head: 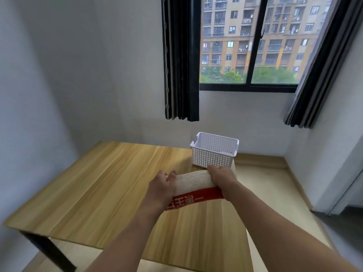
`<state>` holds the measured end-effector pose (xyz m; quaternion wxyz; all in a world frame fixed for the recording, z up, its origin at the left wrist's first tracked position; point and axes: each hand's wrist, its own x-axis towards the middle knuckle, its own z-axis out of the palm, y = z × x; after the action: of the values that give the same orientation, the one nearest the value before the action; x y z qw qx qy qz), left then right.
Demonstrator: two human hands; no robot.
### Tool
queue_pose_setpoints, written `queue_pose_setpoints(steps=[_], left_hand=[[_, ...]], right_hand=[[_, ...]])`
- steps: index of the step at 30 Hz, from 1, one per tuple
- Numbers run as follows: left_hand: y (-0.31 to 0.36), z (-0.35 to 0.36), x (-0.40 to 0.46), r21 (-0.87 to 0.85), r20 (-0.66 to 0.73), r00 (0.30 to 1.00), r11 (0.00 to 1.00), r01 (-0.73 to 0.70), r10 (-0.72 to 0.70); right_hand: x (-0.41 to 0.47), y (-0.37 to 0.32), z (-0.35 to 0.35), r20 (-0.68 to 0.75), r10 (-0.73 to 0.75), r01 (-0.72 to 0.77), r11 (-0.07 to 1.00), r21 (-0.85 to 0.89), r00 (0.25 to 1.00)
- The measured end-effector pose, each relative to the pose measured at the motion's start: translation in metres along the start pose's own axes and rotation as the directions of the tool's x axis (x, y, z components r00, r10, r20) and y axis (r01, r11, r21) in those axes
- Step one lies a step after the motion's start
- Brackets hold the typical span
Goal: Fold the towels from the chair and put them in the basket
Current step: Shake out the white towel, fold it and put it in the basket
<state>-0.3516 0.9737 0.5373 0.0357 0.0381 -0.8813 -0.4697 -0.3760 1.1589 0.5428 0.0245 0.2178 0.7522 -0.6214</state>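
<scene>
A folded cream towel [193,181] with a red printed band along its near edge is held just above the wooden table [102,185]. My left hand [162,186] grips its left end and my right hand [222,176] grips its right end. The white perforated basket [213,154] stands on the table's far right corner, directly behind the towel, and looks empty from this angle. The chair is out of view.
The table has black legs and sits against a white wall in a corner. Dark curtains [180,59] hang either side of a window behind it. Light floor runs along the table's right side.
</scene>
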Motion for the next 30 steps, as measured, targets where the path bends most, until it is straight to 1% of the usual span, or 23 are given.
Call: queue_pose_setpoints(steps=[2,5,9,12,14,16,18,21,23,25,28,30], left_hand=[[0.013,0.020,0.019,0.012,0.035,0.998,0.999,-0.045,0.044],[0.036,0.061,0.043,0.005,0.126,0.986,0.994,-0.109,0.107],[0.061,0.129,0.074,-0.079,0.169,0.982,0.994,-0.077,0.089],[0.074,0.176,0.101,0.006,0.125,0.990,0.998,-0.069,0.067],[0.089,0.198,0.114,-0.038,0.101,0.994,0.999,-0.026,0.029],[0.105,0.214,0.125,-0.074,0.084,0.996,0.997,0.013,-0.007],[0.119,0.221,0.137,-0.077,0.041,0.998,0.996,0.051,-0.048],[0.131,0.225,0.169,-0.081,-0.086,0.992,0.993,0.083,-0.090],[0.136,0.227,0.196,-0.063,-0.159,0.982,0.993,0.095,-0.104],[0.137,0.236,0.226,-0.024,-0.203,0.973,0.994,0.109,-0.112],[0.140,0.262,0.278,-0.038,-0.237,0.958,0.987,0.155,-0.160],[0.139,0.283,0.317,-0.032,-0.250,0.948,0.980,0.196,-0.198]], right_hand=[[0.028,-0.003,-0.020,0.001,0.002,-0.002,1.000,-0.001,1.000],[0.081,0.004,-0.058,-0.008,0.013,-0.013,1.000,-0.019,1.000],[0.160,0.007,-0.109,0.048,0.031,-0.026,0.996,-0.089,0.998],[0.211,0.001,-0.139,0.140,0.036,-0.022,0.994,-0.103,0.990],[0.242,-0.004,-0.154,0.207,0.052,-0.029,0.993,-0.110,0.977],[0.268,-0.015,-0.165,0.293,0.092,-0.047,0.986,-0.158,0.952],[0.292,-0.026,-0.169,0.381,0.165,-0.083,0.971,-0.222,0.910],[0.325,-0.058,-0.167,0.542,0.221,-0.127,0.970,-0.207,0.811],[0.348,-0.077,-0.165,0.566,0.211,-0.074,0.964,-0.256,0.797],[0.376,-0.093,-0.161,0.562,0.154,0.058,0.938,-0.341,0.813],[0.433,-0.114,-0.150,0.567,0.032,0.271,0.854,-0.443,0.823],[0.479,-0.122,-0.142,0.566,0.013,0.315,0.821,-0.476,0.824]])
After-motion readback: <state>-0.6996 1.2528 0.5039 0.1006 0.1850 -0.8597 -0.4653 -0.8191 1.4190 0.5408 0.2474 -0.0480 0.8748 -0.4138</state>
